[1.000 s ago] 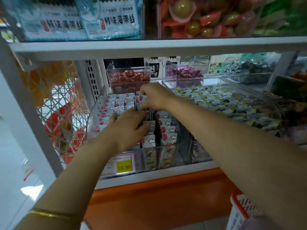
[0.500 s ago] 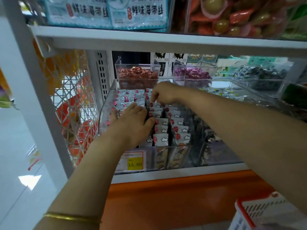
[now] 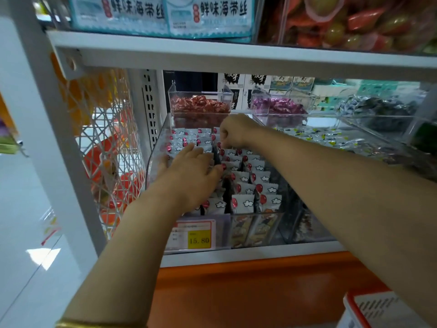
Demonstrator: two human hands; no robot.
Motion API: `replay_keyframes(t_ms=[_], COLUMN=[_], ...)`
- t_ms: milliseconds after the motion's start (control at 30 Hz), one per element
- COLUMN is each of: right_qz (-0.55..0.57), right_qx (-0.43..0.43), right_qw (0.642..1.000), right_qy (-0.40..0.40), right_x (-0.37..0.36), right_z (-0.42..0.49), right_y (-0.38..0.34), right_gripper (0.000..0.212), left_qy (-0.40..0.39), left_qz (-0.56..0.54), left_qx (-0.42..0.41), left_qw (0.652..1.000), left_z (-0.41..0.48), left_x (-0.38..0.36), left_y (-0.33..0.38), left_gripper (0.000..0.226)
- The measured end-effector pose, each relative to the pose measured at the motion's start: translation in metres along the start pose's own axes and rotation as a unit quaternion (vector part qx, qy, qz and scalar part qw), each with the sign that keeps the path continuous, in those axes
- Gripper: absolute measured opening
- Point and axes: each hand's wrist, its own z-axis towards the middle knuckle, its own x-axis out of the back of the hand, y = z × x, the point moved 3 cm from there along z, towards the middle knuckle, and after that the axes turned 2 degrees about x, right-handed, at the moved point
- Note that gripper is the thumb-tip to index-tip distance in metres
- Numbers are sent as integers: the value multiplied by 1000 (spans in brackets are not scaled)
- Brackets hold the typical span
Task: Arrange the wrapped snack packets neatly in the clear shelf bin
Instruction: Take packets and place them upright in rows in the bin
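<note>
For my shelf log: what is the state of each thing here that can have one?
Left hand, open, flat on the packets.
Right hand, fingers curled at the back packets; grip unclear.
Packets, standing in rows in the bin.
Bin, open-topped, nearly full.
Red sweets box, open-topped, partly filled.
Price tag, fixed on the bin's front.

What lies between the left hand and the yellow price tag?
Head view: a few upright snack packets and the front wall of the clear bin.
</note>
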Motion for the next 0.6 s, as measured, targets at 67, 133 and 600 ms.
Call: replay_keyframes(t_ms=[67, 133, 600], right_qz=[-1, 5, 217], right_qx=[3, 2, -34], right_qw=[1000, 1000, 925], right_qy=[-29, -22, 311], right_x=[6, 10, 45], right_z=[-1, -2, -75], right_y=[1, 3, 15], right_gripper=[12, 12, 10], left_qy=[4, 7, 171], left_qz=[-5, -9, -151], left_qx=[3, 5, -15], left_qw=[1000, 1000, 973], left_z=[-2, -3, -16], left_x=[2, 4, 18], left_y=[1, 1, 7], left_gripper=[52, 52, 52])
